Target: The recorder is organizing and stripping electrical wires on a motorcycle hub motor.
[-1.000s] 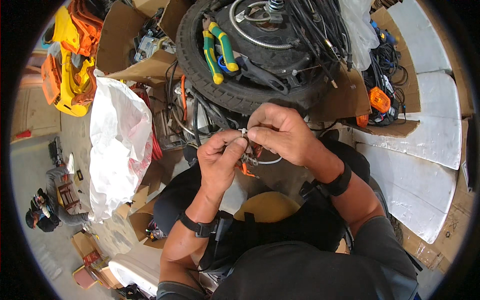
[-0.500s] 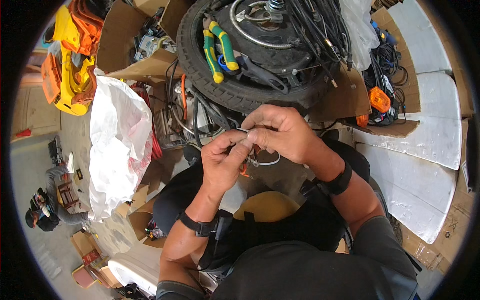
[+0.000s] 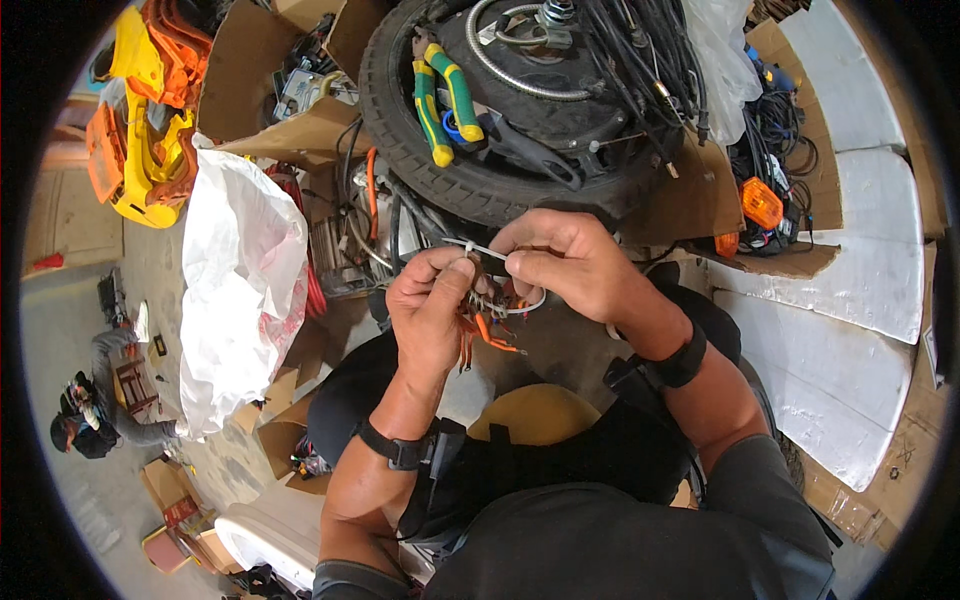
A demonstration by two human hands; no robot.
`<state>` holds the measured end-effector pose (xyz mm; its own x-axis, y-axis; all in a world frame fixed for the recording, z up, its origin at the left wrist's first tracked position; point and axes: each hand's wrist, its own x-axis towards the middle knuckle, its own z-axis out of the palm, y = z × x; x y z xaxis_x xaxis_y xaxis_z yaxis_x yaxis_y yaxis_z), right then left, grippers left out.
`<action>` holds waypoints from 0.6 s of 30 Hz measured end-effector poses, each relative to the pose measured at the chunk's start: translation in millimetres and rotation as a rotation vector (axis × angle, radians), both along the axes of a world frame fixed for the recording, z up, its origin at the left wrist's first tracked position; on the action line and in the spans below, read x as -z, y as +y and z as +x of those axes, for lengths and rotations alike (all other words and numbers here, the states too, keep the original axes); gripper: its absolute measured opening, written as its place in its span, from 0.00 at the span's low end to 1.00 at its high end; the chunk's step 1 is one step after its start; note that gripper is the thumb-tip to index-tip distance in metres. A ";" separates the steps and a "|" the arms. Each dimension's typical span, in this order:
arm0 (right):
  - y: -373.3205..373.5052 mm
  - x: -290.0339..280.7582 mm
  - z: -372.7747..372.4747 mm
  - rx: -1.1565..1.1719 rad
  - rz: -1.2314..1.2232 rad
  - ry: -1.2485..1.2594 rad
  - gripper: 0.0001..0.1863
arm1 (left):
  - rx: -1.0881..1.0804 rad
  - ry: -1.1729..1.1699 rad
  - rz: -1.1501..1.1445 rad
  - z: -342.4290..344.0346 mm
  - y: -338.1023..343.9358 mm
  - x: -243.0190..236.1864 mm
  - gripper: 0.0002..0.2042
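Observation:
Above my lap, a white cable tie (image 3: 541,300) makes a loop between my hands, its thin tail sticking out to the left. My left hand (image 3: 422,310) pinches the tie close to its small head. Thumb and forefinger of my right hand (image 3: 572,262) grip the strap just to the right. Small metal pieces with short orange wires (image 3: 490,332) hang at the loop beneath my fingers; whether the tie passes through each of them is hard to see. Green-and-yellow pliers (image 3: 449,95) rest on a black-tyred wheel (image 3: 400,175) beyond my hands.
Black cables (image 3: 640,60) lie over the wheel. Cardboard boxes of parts stand on both sides, the right one (image 3: 815,185) with an orange light (image 3: 760,203). A white plastic bag (image 3: 240,290) is at left. White foam slabs (image 3: 820,340) lie right. Another person (image 3: 90,420) is far left.
My hands have moved slightly apart, the left one leftward and down. The cable tie's head and loop now show, and the orange wires hang more plainly in view.

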<state>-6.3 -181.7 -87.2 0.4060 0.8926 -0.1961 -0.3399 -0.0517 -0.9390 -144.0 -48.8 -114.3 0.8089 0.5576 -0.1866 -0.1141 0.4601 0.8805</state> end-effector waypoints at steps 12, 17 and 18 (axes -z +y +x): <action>1.5 -7.5 -2.0 0.037 -0.075 -0.020 0.08 | 0.016 0.034 0.064 -0.1 0.9 -1.1 0.03; 0.1 -4.8 -3.5 0.053 -0.073 -0.125 0.09 | 0.022 0.067 0.160 -2.2 0.4 2.4 0.03; -0.2 -4.4 -3.7 0.053 -0.073 -0.124 0.09 | 0.023 0.079 0.177 -3.0 1.0 3.3 0.03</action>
<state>-9.9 -182.0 -82.8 0.4774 0.8544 -0.2052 -0.2254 -0.1066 -0.9684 -147.0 -47.8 -117.6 0.8085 0.5689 -0.1508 -0.0322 0.2986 0.9538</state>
